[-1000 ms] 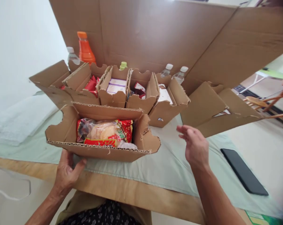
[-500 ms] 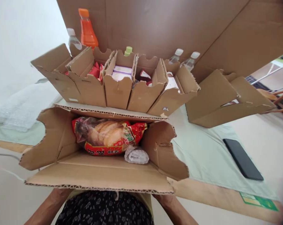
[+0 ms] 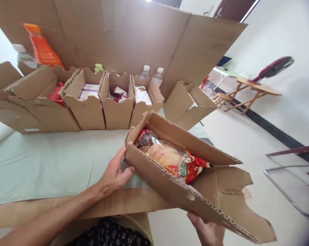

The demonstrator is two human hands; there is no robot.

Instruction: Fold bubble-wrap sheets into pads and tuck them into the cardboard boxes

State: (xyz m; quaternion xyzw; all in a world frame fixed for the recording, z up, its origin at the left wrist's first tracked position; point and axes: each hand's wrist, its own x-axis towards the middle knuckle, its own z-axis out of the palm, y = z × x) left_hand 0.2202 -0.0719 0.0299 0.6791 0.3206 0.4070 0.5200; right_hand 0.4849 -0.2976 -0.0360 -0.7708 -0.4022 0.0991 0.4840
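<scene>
One cardboard box (image 3: pixel 167 186) aslant, left hand (image 3: pixel 116 173) gripping its end, right hand (image 3: pixel 209 230) gripping from beneath

left hand (image 3: pixel 118 170) spread at the left end of a slanted cardboard box (image 3: pixel 167 182), right hand (image 3: pixel 207 228) beneath its near side, red-and-clear snack packet (image 3: pixel 167 157) inside, cardboard bins (image 3: pixel 120 114) behind, orange bottle (image 3: pixel 43 48) at back left, green cloth (image 3: pixel 57 157) on worktop (image 3: pixel 134 201)

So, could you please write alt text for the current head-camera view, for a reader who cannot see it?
An open cardboard box holding a red-and-clear food packet is angled between a person's left hand, at its left end, and right hand, under its near side. Beyond, more open boxes stand on a pale green cloth, with an orange bottle behind them.
</scene>
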